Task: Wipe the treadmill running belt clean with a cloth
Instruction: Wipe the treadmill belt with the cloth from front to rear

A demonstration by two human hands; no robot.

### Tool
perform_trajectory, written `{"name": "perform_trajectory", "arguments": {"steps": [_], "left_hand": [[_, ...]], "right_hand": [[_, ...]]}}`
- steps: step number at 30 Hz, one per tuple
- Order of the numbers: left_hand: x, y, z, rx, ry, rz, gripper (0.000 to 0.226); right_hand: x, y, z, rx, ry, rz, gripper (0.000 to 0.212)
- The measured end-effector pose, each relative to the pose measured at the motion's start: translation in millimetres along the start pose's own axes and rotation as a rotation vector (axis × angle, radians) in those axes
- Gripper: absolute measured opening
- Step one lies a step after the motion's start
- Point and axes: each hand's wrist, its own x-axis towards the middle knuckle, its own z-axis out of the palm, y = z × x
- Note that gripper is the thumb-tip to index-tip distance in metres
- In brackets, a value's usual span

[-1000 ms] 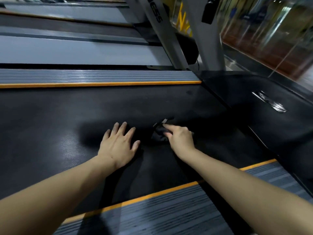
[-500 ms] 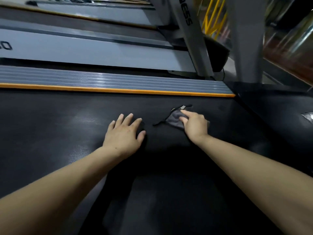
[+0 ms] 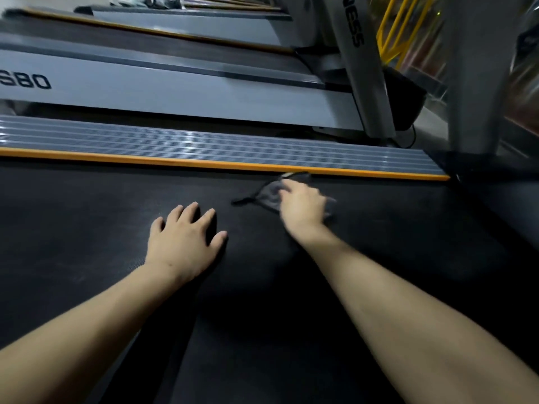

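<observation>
The black running belt fills the lower part of the view. A small dark grey cloth lies flat on it close to the far orange stripe. My right hand presses on the cloth with fingers stretched forward; it is motion-blurred and covers the cloth's right part. My left hand rests flat on the belt, fingers spread, to the left of the cloth and apart from it.
A ribbed grey side rail with an orange stripe borders the belt's far side. Beyond it stands a neighbouring treadmill. Grey uprights rise at the upper right, and the black motor cover lies right.
My right hand has pushed the cloth across the belt towards the far orange stripe. My left hand stays flat on the belt. The view has shifted forward.
</observation>
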Motion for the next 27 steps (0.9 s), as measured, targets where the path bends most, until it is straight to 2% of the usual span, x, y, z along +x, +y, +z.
{"name": "perform_trajectory", "arguments": {"steps": [4,6,8,10,13,15,17,19,23,25,27], "left_hand": [[-2,-2,1,-0.026,0.009,-0.016,0.071],[-5,-1,0,-0.040,-0.008,-0.012,0.074],[-6,-5,-7,-0.047,-0.020,-0.004,0.071],[-8,-12,-16,-0.021,0.002,0.020,0.065],[-17,-26,-20,0.028,0.014,0.068,0.063],[-21,-29,-16,0.025,-0.015,0.075,0.069],[-22,-29,-16,0.001,-0.009,0.062,0.072],[-23,-28,-18,-0.002,0.017,0.055,0.065],[-21,-26,-24,0.030,-0.034,0.038,0.061],[-19,-24,-30,0.039,-0.082,0.042,0.063],[-20,-22,-35,0.016,-0.125,0.035,0.065]], "right_hand": [[-17,-89,21,0.066,-0.199,-0.321,0.034],[-12,-82,17,0.075,-0.272,-0.404,0.039],[-4,-44,7,0.082,-0.243,-0.407,0.040],[12,11,-7,0.031,-0.160,-0.290,0.039],[27,82,-29,0.008,-0.059,0.006,0.040],[26,88,-30,-0.011,-0.011,0.128,0.039],[18,53,-21,-0.030,0.026,0.172,0.031],[7,-1,-2,-0.046,0.013,0.083,0.024],[-17,-92,24,-0.007,-0.141,-0.307,0.029],[-15,-89,13,0.058,-0.200,-0.373,0.033],[-11,-52,2,0.063,-0.182,-0.380,0.037]]}}
